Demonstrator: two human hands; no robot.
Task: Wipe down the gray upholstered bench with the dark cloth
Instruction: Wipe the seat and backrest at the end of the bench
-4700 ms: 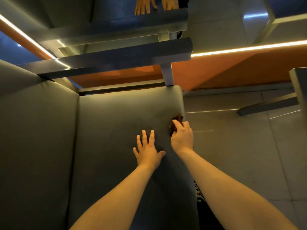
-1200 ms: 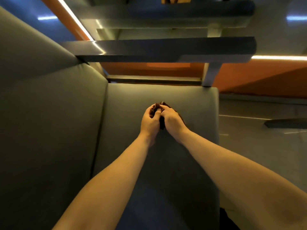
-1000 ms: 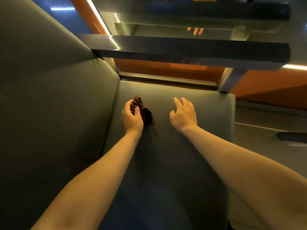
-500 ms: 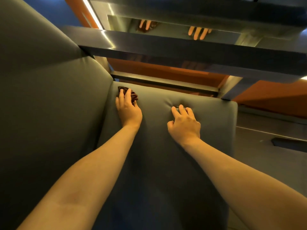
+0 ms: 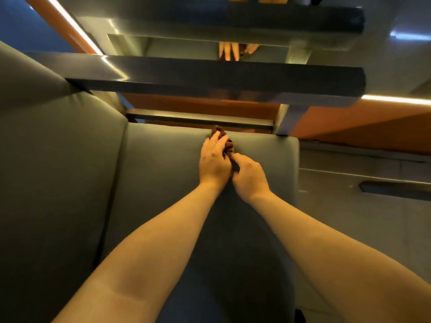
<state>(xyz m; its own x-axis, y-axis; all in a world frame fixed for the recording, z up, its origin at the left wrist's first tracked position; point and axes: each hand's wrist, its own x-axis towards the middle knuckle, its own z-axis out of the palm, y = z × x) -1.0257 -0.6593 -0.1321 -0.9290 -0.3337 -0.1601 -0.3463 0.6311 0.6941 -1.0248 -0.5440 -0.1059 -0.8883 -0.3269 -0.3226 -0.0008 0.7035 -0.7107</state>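
The gray upholstered bench seat [image 5: 158, 183] runs away from me, with its backrest [image 5: 53, 159] on the left. A small bunched dark cloth [image 5: 227, 142] lies near the seat's far edge, about mid-width. My left hand [image 5: 213, 159] lies on top of the cloth, fingers curled over it, pressing it to the cushion. My right hand [image 5: 250, 174] is right beside it, touching it; its fingertips reach the cloth's near edge and seem to pinch it. Most of the cloth is hidden under the left hand.
A dark table top [image 5: 221, 78] with a metal leg [image 5: 288, 120] overhangs just beyond the seat's far edge. A glossy surface above it mirrors my hands. An orange wall panel with a light strip [image 5: 349, 117] runs behind. Tiled floor [image 5: 363, 217] lies right of the bench.
My left hand slid the cloth from the seat's far-left corner rightward to mid-width along the far edge. My right hand lifted off the cushion and came in against the cloth.
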